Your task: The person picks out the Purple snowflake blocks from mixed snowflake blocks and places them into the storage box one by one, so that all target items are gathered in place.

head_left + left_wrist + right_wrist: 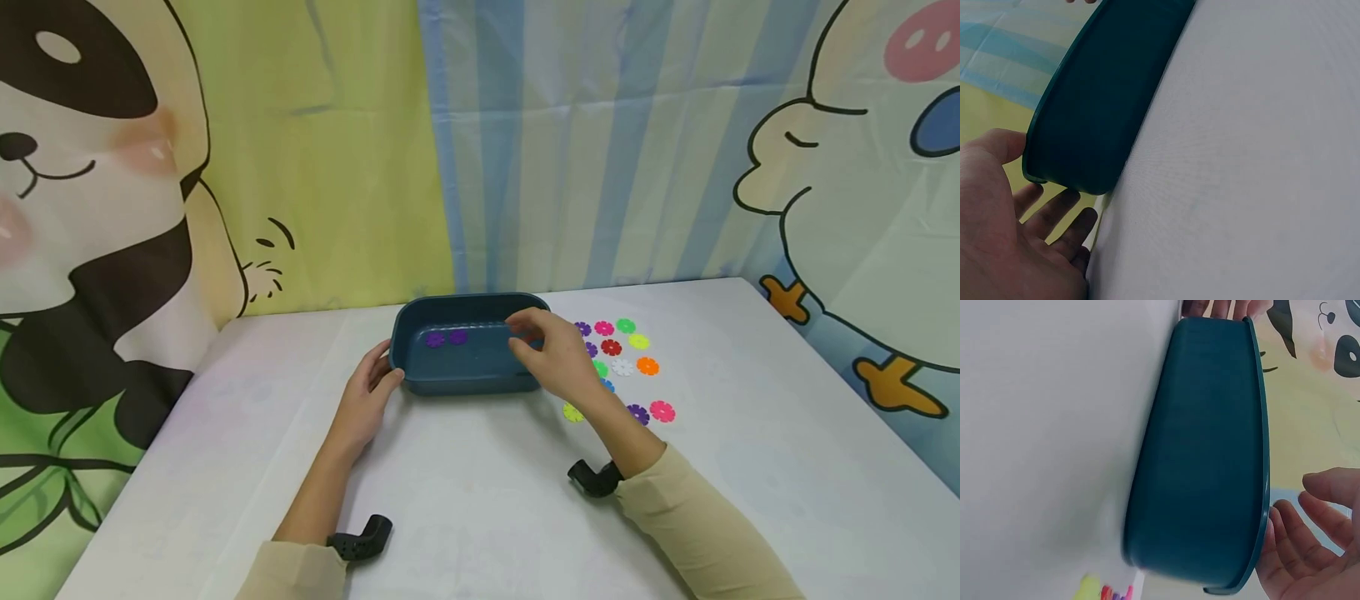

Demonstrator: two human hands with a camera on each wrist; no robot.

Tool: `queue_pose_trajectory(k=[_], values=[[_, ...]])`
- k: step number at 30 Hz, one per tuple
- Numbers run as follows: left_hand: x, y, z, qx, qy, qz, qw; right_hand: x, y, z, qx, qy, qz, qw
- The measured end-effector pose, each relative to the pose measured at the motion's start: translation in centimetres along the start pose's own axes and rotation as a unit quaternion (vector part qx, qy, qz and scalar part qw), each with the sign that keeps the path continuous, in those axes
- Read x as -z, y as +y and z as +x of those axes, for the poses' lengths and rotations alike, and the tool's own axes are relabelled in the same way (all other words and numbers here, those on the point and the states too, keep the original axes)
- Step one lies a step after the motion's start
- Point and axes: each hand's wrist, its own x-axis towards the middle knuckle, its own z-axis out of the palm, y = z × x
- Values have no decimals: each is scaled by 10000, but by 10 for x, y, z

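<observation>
Well, in the head view the blue-green tray (465, 386) sits on the table (465, 492), two purple discs (435, 340) inside toward its 9 o'clock end. Against that end the left hand (362, 408) rests, fingers relaxed. The right hand (553, 350) hangs by the 3 o'clock end, thumb and forefinger apart, nothing visible between. A low sweep of the right forearm (632, 437) could scatter the loose discs (611, 347) at the tray's 3 to 4 o'clock, some hidden behind it. A printed curtain (345, 167) hangs at 12 o'clock.

In the left wrist view, the contact at 8 o'clock looks light; a knock might slide the tray.

In the right wrist view, fingers close to the rim at 4 o'clock could catch it; the wall blocks sight of the inside.
</observation>
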Motion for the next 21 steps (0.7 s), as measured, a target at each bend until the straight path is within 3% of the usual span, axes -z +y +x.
queue_pose_trajectory(k=[14, 21], values=[[1, 0, 0, 62, 30, -28, 10000, 21, 12, -14, -207, 79, 25, 9998], [2, 1, 0, 28, -11, -95, 10000, 33, 26, -21, -523, 93, -150, 9985]])
